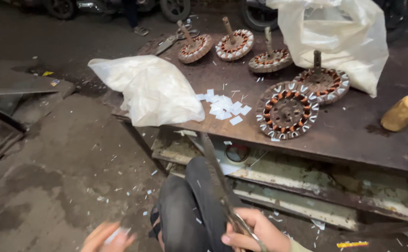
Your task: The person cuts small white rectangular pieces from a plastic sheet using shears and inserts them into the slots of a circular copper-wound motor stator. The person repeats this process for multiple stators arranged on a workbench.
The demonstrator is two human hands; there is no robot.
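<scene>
Head camera, looking down: a seated person's knee in dark trousers (190,205) fills the bottom centre. The right hand (253,232) is clenched around the handles of large metal scissors (215,175), whose long blades point up towards the edge of the bench (353,130). The left hand (108,237), low at the frame's bottom edge, pinches a small white paper strip (114,234) in its fingers. On the rusty bench lie a heap of cut white paper pieces (224,107), five wound motor stators with copper coils, the nearest one (286,111) flat, a white plastic bag (152,91), a larger bag (339,35) behind, and a yellow bottle with a red cap (404,112) at right. White scraps litter the floor (73,163).
</scene>
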